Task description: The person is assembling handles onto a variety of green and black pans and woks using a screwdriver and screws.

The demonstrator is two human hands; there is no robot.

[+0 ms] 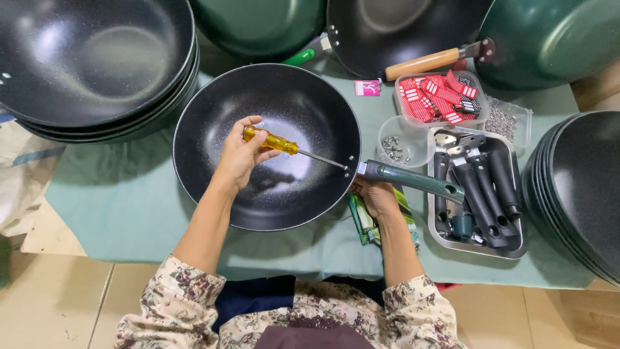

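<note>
Green-clothed table (129, 200), crowded with stacked pans (90, 64); a tray (478, 249) of handles lies at the right.
Pan (265, 145) lies centred; screwdriver (284, 143) is gripped by left hand (240, 155), tip at the rim; pan's handle (413, 179) is clasped from below by right hand (376, 197).

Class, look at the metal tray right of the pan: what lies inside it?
Inside the metal tray lie several dark pan handles with metal ends. The tray floor beneath them is mostly hidden.
</note>
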